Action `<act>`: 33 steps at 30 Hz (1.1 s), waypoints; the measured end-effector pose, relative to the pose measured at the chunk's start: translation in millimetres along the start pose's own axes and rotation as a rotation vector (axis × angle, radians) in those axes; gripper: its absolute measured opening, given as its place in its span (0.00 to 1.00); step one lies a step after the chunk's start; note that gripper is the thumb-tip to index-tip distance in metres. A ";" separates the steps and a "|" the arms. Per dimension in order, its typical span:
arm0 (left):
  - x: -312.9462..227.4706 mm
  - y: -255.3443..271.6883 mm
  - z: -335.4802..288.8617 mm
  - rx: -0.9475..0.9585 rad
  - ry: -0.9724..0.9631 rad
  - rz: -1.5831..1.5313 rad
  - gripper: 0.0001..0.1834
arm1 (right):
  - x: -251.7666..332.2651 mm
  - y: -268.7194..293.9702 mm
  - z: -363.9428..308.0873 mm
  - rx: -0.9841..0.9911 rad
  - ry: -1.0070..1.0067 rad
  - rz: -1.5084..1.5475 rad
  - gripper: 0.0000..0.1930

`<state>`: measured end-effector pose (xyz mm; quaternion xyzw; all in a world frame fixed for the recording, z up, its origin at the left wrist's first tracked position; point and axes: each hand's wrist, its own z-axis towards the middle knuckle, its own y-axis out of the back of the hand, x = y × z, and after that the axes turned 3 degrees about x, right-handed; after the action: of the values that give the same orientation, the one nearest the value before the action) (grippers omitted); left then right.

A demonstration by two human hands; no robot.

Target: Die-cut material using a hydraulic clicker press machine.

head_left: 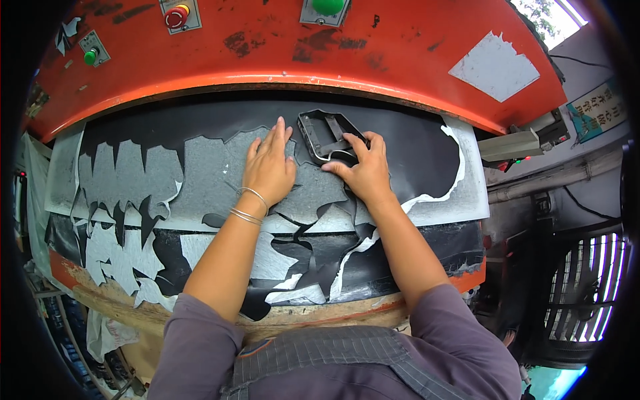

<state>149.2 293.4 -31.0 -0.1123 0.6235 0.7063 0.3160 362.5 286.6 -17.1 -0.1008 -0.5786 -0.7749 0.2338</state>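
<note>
A dark metal cutting die [325,125], an open frame with a crossbar, rests on a sheet of black leather-like material [413,143]. My right hand [363,167] grips the die's near right edge, thumb on the near side and fingers over the wall. Just left of the die, my left hand [270,163] lies flat on the sheet's cut edge with its fingers stretched out. The sheet is full of cut-out gaps, and ragged strips of it hang toward me. Through the gaps a grey cutting board [210,173] shows.
Beyond the sheet stands an orange press machine [400,67] with a red stop button [177,18] and green buttons [91,57]. A wooden ledge [313,315] runs along the near side. A metal bracket [512,145] juts out at the right.
</note>
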 end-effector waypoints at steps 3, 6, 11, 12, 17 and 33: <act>-1.6 0.1 -1.0 0.005 -0.015 0.007 0.39 | -11.2 -4.7 2.7 -0.003 -0.051 0.063 0.32; 2.5 1.7 -4.6 -0.009 -0.032 -0.017 0.38 | -12.7 -7.2 2.4 -0.049 0.161 0.085 0.28; 2.0 -2.1 -19.1 0.012 -0.047 -0.136 0.34 | 1.4 -16.2 -10.8 -0.130 0.050 -0.003 0.28; -1.2 -3.0 -22.7 -0.008 -0.064 -0.139 0.33 | 1.9 -16.2 -10.5 -0.105 0.045 0.004 0.30; -0.7 -3.1 -28.3 -0.031 -0.064 -0.151 0.33 | -11.3 10.5 -12.5 0.102 0.183 0.036 0.36; -4.3 2.3 -30.3 -0.002 -0.106 -0.094 0.35 | -12.3 5.7 -14.7 0.046 0.221 -0.021 0.29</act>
<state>144.1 263.2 -32.8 -0.1039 0.5993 0.6961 0.3813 377.6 274.5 -22.0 -0.0031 -0.5680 -0.7702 0.2901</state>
